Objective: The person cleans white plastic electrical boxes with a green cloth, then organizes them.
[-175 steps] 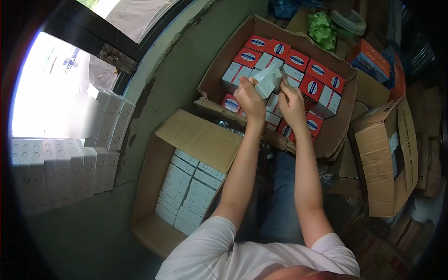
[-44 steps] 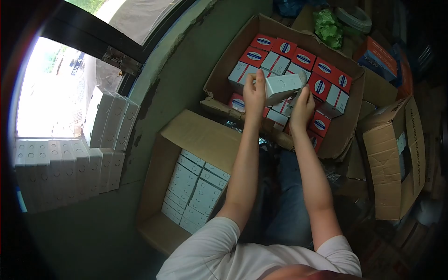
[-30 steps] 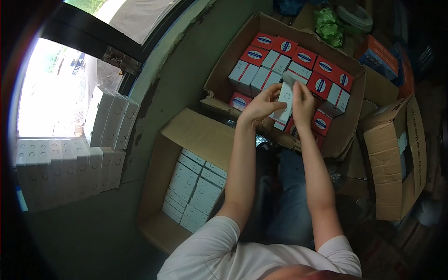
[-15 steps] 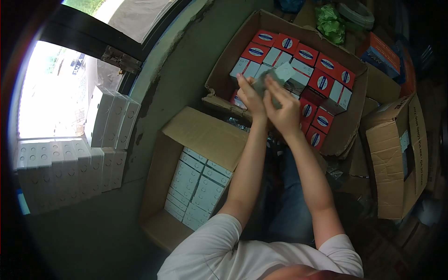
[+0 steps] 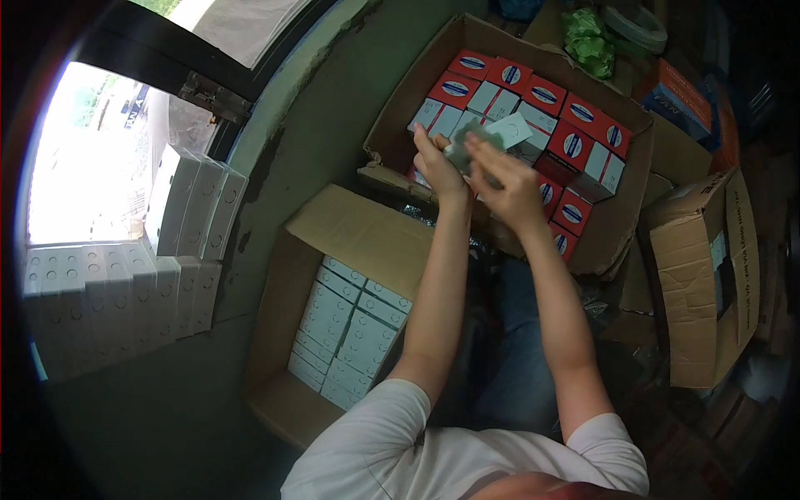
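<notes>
My left hand [image 5: 442, 171] is up over the near edge of a large open carton [image 5: 385, 177], thumb raised. It is closed around a greyish see-through plastic piece [image 5: 463, 143], which is blurred. Beyond the plastic, a white flat-sided piece with a small round mark [image 5: 509, 131] sticks out to the right. My right hand [image 5: 510, 190] reaches in from the right, fingers stretched out over the plastic and thumb apart from them. Under both hands, the carton holds red-and-white boxes with blue oval labels [image 5: 545, 97].
Below left, a second open carton [image 5: 354, 218] is packed with white boxes [image 5: 333, 310]. More white boxes [image 5: 117, 283] are stacked by the bright window. On the right stand a brown carton [image 5: 682, 292] and an orange-blue box [image 5: 679, 100]. A green plastic bag [image 5: 588, 42] lies behind.
My right hand has shifted slightly right and down, its fingers more spread. The white piece now shows farther right of the plastic. My left hand has moved slightly left.
</notes>
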`<state>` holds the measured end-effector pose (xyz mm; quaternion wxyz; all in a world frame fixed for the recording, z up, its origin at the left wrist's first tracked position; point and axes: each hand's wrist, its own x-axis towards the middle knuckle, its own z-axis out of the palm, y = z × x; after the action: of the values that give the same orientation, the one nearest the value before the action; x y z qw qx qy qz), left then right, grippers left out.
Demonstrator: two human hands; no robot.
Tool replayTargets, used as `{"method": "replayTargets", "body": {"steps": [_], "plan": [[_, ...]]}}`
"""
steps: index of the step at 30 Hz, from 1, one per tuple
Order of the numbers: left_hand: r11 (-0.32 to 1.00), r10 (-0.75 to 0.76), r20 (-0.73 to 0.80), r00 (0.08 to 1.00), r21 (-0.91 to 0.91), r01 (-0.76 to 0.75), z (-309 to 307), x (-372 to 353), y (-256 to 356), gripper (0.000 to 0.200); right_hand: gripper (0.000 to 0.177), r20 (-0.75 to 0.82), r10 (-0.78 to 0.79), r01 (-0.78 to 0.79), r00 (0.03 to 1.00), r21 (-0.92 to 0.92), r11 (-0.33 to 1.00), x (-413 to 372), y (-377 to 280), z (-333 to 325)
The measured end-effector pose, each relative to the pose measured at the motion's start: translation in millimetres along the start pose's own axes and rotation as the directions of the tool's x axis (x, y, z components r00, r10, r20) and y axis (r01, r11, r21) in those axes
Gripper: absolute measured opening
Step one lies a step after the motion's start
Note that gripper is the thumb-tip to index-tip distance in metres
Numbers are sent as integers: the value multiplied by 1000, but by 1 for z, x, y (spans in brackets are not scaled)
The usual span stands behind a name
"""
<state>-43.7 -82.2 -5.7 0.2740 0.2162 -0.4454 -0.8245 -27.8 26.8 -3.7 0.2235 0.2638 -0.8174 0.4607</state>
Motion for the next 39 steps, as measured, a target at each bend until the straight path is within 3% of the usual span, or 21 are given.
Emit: {"method": "replayTargets", "body": {"steps": [2, 3, 5, 8, 11, 13, 16, 19, 22, 26, 31, 34, 37, 39], "plan": [[1000, 13, -34, 999, 13, -13, -3, 7, 0, 49, 33, -7, 90, -90, 996, -94, 992, 4, 20, -13], [1000, 16, -48, 999, 21, -15, -5, 9, -1, 48, 32, -33, 235, -237, 971, -68, 969, 5, 23, -22], [1000, 11, -29, 1000, 12, -11, -8, 10, -3, 45, 34, -121, 227, -235, 966, -52, 971, 2, 33, -19], [1000, 25, -75, 997, 10, -24, -6, 14, -7, 45, 34, -6, 74, -75, 997, -108, 991, -3, 19, -7], [1000, 15, -109, 994, -5, -15, -6, 12, -2, 45, 35, 65, 57, -54, 996, -43, 998, 1, 8, -3], [999, 11, -92, 996, -33, -14, -4, 10, 2, 47, 34, -4, 182, -181, 983, -97, 979, 4, 18, -14], [1000, -4, -43, 999, -16, 3, -2, 10, -2, 46, 36, -113, 253, -257, 961, -23, 966, 4, 34, -20], [988, -155, -91, 984, 0, 155, -1, 8, -3, 38, 37, -177, 247, -250, 953, 5, 968, 3, 34, -16], [939, -336, -29, 941, -95, 332, -2, 11, -2, 31, 37, -196, 222, -235, 955, -51, 971, 4, 32, -12], [906, -419, 186, 889, 22, 423, -3, 14, -8, 35, 38, -201, 219, -250, 955, -147, 957, 4, 37, -12], [914, -345, 358, 868, 337, 225, 5, -1, -16, 32, 36, -69, 239, -244, 969, -75, 967, 1, 18, -9], [962, -198, 288, 937, 240, 130, 7, 0, -21, 34, 36, -3, 174, -174, 985, -24, 984, 0, 6, -11], [985, -100, 192, 976, 157, 70, 8, 2, -17, 36, 36, 51, 289, -286, 956, -66, 956, -4, 9, -9], [993, -90, 131, 987, 85, 79, 16, -4, -8, 38, 37, -68, 278, -285, 958, -122, 951, -4, 26, -1]]}}
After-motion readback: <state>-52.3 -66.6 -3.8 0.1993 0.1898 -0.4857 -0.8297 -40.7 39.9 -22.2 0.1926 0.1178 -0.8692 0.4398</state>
